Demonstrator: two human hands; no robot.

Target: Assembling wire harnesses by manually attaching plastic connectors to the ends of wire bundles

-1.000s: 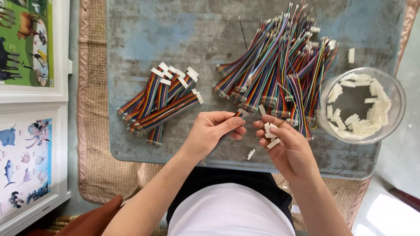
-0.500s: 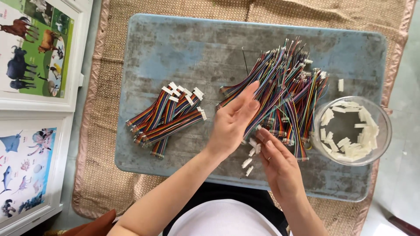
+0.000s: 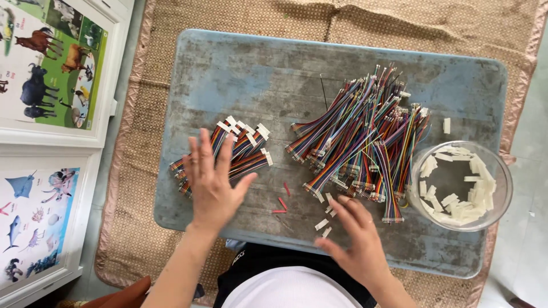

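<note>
Left hand (image 3: 214, 179) splayed wide over small finished bundle (image 3: 225, 151); right hand (image 3: 357, 239) spread, empty, near loose connectors (image 3: 323, 223); big cable pile (image 3: 365, 137) left.

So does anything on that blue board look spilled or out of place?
A few bits lie loose: small red wire pieces near the front edge, white connectors by the right hand, and one white connector alone outside the glass bowl. Nothing looks damaged.
</note>
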